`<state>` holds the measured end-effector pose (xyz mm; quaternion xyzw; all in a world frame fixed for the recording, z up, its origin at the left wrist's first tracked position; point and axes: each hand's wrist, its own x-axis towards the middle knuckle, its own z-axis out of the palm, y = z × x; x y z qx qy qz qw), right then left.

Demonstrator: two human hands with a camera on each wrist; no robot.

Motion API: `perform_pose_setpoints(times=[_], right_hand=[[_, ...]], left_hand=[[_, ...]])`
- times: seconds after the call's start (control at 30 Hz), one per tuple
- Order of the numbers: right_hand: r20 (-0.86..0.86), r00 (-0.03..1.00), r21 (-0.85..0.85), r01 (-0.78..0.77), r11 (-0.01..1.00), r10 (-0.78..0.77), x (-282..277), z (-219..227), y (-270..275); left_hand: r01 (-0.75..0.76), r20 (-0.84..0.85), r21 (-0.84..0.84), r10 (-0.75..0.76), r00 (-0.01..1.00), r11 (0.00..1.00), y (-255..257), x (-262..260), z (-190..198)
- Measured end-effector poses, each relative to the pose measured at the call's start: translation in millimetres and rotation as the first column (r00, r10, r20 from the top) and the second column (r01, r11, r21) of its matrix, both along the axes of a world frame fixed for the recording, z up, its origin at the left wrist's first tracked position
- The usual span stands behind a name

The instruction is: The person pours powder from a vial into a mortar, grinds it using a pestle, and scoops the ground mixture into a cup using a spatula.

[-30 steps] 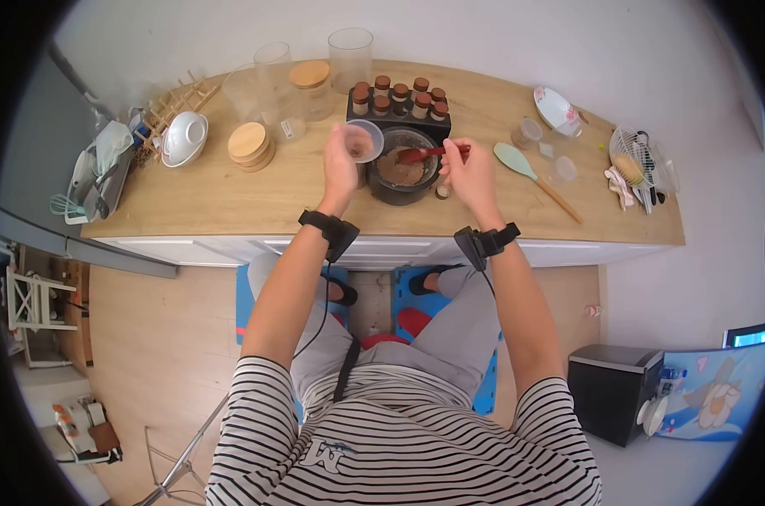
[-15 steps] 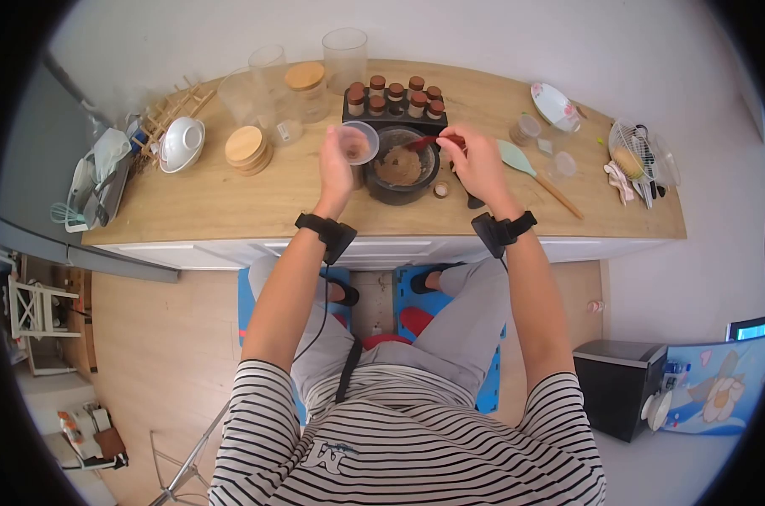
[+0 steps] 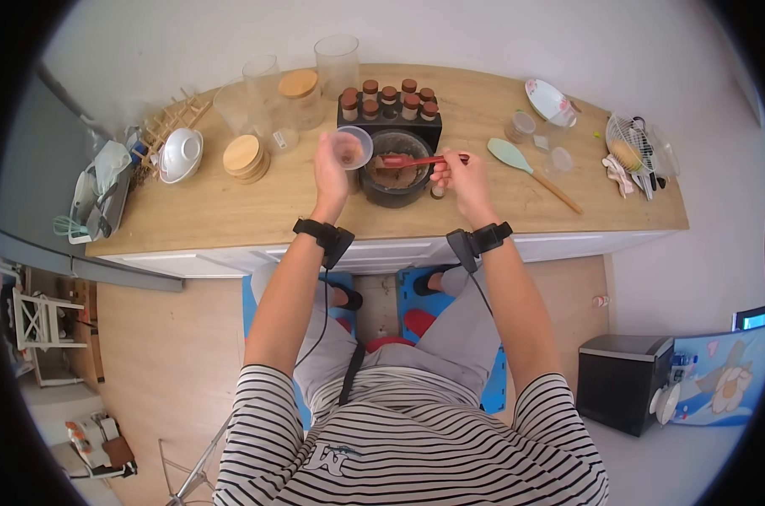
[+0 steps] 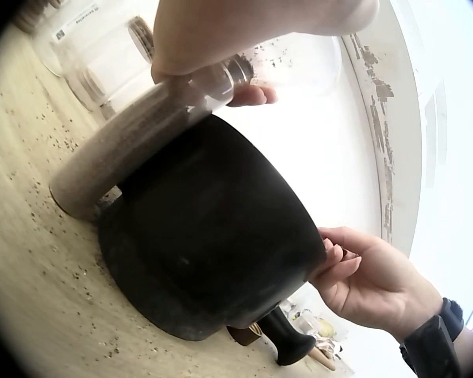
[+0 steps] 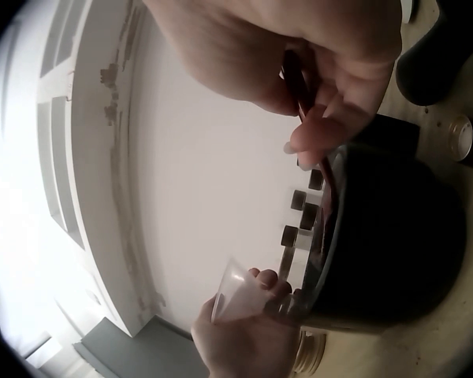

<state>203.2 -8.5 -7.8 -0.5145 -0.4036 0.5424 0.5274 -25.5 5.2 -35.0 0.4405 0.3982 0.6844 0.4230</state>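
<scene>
My left hand holds a clear funnel beside the left rim of a black bowl. In the left wrist view, its fingers curl round the neck of a glass tube of brown powder, standing against the bowl. My right hand pinches the handle of a red spatula, whose blade lies at the bowl's left side, close to the funnel. Brown powder shows inside the bowl. The right wrist view shows the funnel flaring above my left hand.
A black rack of brown-capped jars stands behind the bowl. Glass containers and a wooden-lidded jar are at left, with a white bowl. To the right lie a green spatula, small plastic containers and a wire basket.
The red spatula's blade has swung from the bowl's back right to its left side, near the funnel. My right hand has moved left and slightly down. My left hand keeps its hold.
</scene>
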Motion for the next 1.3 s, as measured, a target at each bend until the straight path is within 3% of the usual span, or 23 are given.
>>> perform_pose_setpoints(times=[0.23,0.53,0.63,0.73,0.87,0.93,0.97,1.03,1.07,1.2,1.3], right_hand=[[-0.065,0.998,-0.008,-0.021,1.000,0.020,15,2,2],[-0.128,0.990,0.123,-0.050,0.991,0.066,2,73,3],[-0.060,0.991,0.135,-0.108,0.985,0.116,-17,89,-2],[0.215,0.965,0.252,-0.205,0.946,0.151,-33,90,-5],[0.371,0.923,0.322,-0.235,0.917,0.107,-52,101,-25],[0.576,0.818,0.451,-0.308,0.838,-0.009,-58,104,-31],[0.577,0.817,0.450,-0.309,0.838,-0.008,-60,104,-34],[0.634,0.771,0.571,-0.410,0.711,-0.065,-64,104,-38],[0.706,0.705,0.549,-0.483,0.682,-0.069,-65,106,-40],[0.609,0.788,0.606,-0.392,0.692,-0.086,-68,98,-41],[0.577,0.817,0.513,-0.369,0.775,0.007,-69,97,-42]], left_hand=[[0.006,-0.013,-0.003,-0.006,1.000,1.000,1,-1,-1],[0.067,0.006,-0.008,-0.067,0.998,0.998,-2,-3,1],[-0.018,-0.010,-0.044,0.017,1.000,0.999,-1,1,3],[-0.039,0.060,-0.009,0.040,0.997,0.999,6,3,-8],[0.023,0.133,-0.006,-0.022,0.991,1.000,-3,6,7],[0.025,0.034,-0.017,-0.024,0.999,1.000,2,0,-4],[0.025,0.035,-0.018,-0.024,0.999,1.000,3,0,-4],[0.016,0.012,0.010,-0.016,1.000,1.000,3,1,-3],[0.016,0.013,0.009,-0.016,1.000,1.000,1,1,0],[0.006,0.037,0.006,-0.006,0.999,1.000,-2,4,6],[-0.003,0.031,-0.015,0.004,1.000,1.000,-3,5,10]])
